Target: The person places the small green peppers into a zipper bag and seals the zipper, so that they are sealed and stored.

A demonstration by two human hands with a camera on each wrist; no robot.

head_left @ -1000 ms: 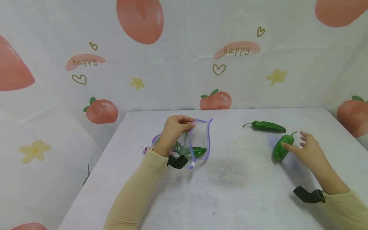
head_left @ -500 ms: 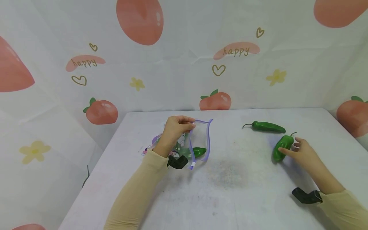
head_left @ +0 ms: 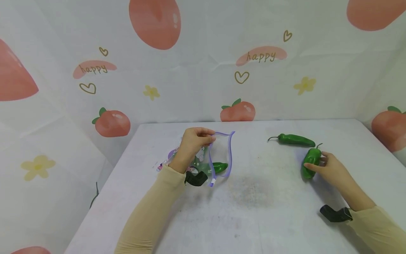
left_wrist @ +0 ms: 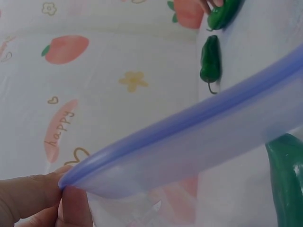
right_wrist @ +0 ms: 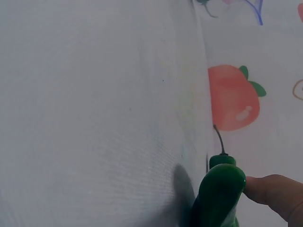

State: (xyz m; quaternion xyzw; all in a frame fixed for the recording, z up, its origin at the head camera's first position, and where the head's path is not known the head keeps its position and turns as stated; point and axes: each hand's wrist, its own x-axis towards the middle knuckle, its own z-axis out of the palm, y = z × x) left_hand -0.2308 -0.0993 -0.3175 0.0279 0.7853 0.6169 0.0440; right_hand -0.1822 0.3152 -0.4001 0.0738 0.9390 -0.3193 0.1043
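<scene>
Between thumb and fingertips, my left hand (head_left: 191,144) pinches the purple zip edge of a clear printed zip bag (head_left: 230,151). The bag's mouth gapes to the right; a green pepper (head_left: 220,168) lies inside, partly out of sight behind the bag. In the left wrist view the purple edge (left_wrist: 189,127) crosses above this pepper (left_wrist: 289,179). At the right, my right hand (head_left: 331,171) grips a second green pepper (head_left: 311,160), thumb on its near side, fingers mostly hidden behind it. The right wrist view has this pepper (right_wrist: 215,198) close up.
A third green pepper (head_left: 295,140) lies just behind the gripped one, its stem pointing left. All rest on a white table (head_left: 253,218), with a fruit-printed cloth (head_left: 190,88) hanging behind its back edge.
My right hand has moved slightly left and closed around the second pepper, which has turned a little more upright. The left hand and bag have stayed still.
</scene>
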